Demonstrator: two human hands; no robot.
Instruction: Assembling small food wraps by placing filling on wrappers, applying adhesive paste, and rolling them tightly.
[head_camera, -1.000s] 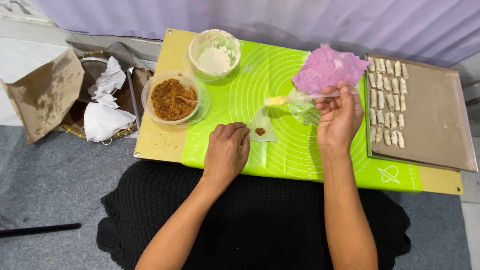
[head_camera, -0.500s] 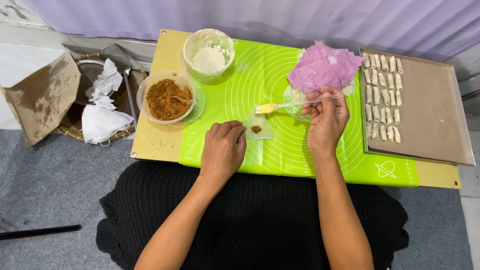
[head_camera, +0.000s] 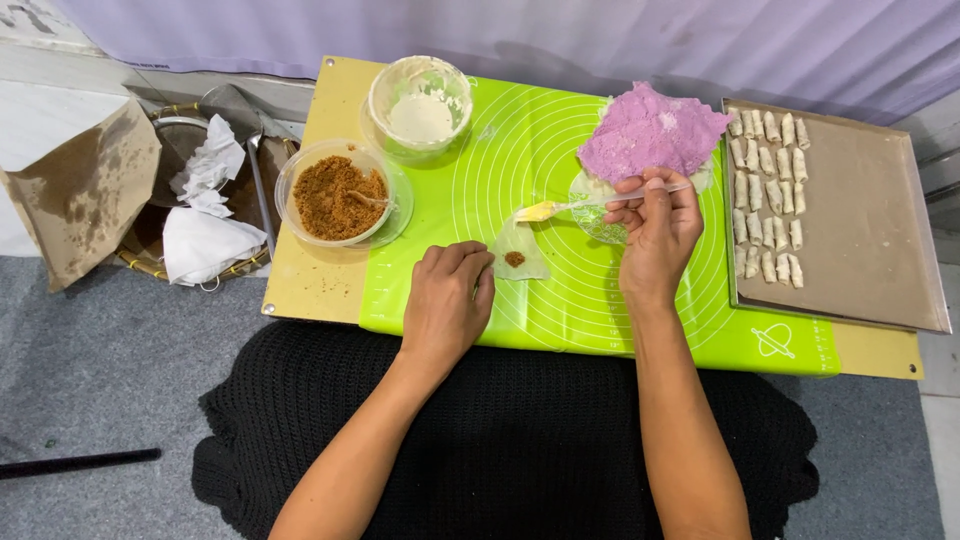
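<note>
My left hand (head_camera: 447, 298) rests fingers-down on the green silicone mat (head_camera: 560, 300), touching the edge of a small translucent wrapper (head_camera: 520, 252) that carries a dab of brown filling. My right hand (head_camera: 655, 228) grips a clear-handled brush (head_camera: 585, 204) whose yellow tip hovers just above the wrapper's top corner. Behind that hand a pink cloth (head_camera: 650, 130) covers a stack of wrappers on a clear dish.
A bowl of brown filling (head_camera: 335, 195) and a tub of white paste (head_camera: 420, 100) stand at the mat's left. A metal tray (head_camera: 850, 230) with several rolled pieces lies at the right. Left of the low table are a basket (head_camera: 180, 200) with crumpled paper and a brown bag (head_camera: 85, 200).
My right hand has brought the brush leftward and down from the dish, so its yellow tip now sits at the wrapper. My left hand stays on the wrapper.
</note>
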